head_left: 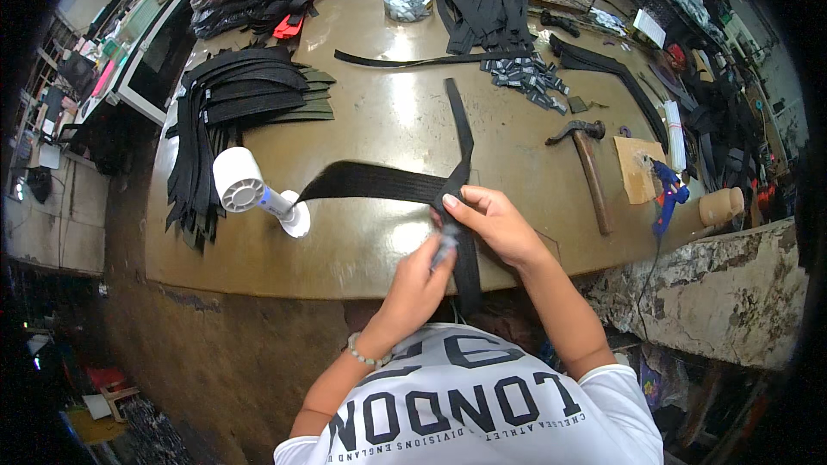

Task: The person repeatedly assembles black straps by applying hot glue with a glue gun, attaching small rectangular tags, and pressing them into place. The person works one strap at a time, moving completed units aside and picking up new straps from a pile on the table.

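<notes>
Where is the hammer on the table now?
In the head view the hammer lies on the right side of the table, beyond the person's right hand, just left of a piece of cardboard and a blue glue gun.

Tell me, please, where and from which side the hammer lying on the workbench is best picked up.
Probably by the wooden handle, around its middle. The hammer lies flat on the workbench, its metal head at the far end and its handle running toward the person's edge. A hand from the near right side could close around that bare shaft; the cardboard piece lies close on its right, so come from above.
</notes>
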`<state>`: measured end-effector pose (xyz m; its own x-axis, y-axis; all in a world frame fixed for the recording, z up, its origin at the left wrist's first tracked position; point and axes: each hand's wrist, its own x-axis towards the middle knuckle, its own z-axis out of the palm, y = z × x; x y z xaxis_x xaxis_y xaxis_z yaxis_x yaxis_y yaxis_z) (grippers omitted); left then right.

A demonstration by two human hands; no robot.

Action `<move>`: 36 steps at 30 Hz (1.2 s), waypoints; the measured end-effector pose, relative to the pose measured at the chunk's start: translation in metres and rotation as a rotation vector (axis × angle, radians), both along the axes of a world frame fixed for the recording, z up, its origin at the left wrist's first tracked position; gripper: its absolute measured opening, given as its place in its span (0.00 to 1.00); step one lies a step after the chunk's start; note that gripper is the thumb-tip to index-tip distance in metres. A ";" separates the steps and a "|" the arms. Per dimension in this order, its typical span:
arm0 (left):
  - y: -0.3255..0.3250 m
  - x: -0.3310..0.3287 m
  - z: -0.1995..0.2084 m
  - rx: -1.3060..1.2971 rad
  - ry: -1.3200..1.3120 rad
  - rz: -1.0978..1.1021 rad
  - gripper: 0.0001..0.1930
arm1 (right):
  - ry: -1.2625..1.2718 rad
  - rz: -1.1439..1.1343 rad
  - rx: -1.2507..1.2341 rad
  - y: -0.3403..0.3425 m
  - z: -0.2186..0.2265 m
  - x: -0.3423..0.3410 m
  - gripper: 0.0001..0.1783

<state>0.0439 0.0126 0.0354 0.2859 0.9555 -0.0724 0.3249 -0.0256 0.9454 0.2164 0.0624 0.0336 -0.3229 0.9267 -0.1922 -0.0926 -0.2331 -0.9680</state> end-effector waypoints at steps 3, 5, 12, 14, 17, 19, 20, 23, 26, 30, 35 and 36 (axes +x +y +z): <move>0.004 -0.007 0.007 0.335 -0.063 0.007 0.13 | -0.193 0.067 -0.020 0.004 0.003 0.006 0.17; 0.015 -0.014 0.016 0.416 0.095 0.150 0.15 | -0.260 0.192 -0.018 0.001 0.004 0.021 0.19; 0.048 -0.014 0.021 0.060 0.101 -0.062 0.10 | -0.201 0.278 -0.202 0.023 -0.002 0.026 0.24; 0.049 -0.008 0.012 0.118 0.167 -0.036 0.10 | 0.057 0.195 -0.078 0.032 0.002 0.023 0.24; 0.054 0.001 -0.003 0.180 0.261 0.092 0.10 | -0.289 -0.020 0.566 0.028 0.011 0.019 0.18; 0.056 0.004 -0.010 0.218 0.308 0.173 0.09 | -0.674 -0.169 0.907 0.014 0.014 0.013 0.15; 0.055 0.006 -0.012 0.239 0.323 0.195 0.08 | -0.600 -0.168 0.831 0.006 0.013 0.007 0.16; 0.052 0.006 -0.015 0.273 0.377 0.196 0.11 | -0.447 -0.278 0.364 -0.013 0.000 -0.010 0.18; 0.050 0.007 -0.015 0.295 0.400 0.171 0.14 | -0.625 -0.323 0.593 -0.016 -0.016 -0.013 0.20; 0.046 0.009 -0.015 0.343 0.477 0.131 0.20 | -0.797 -0.189 0.801 -0.032 -0.022 -0.005 0.21; 0.043 0.010 -0.017 0.405 0.535 0.080 0.24 | -0.737 0.121 0.916 -0.061 -0.012 -0.003 0.17; 0.043 0.010 -0.018 0.413 0.575 0.065 0.25 | -0.739 0.149 0.887 -0.064 -0.012 -0.001 0.17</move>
<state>0.0543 0.0552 0.0179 0.2531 0.9511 0.1771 0.7821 -0.3089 0.5411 0.2151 -0.0017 0.0216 -0.5206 0.7924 0.3178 0.5337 0.5926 -0.6034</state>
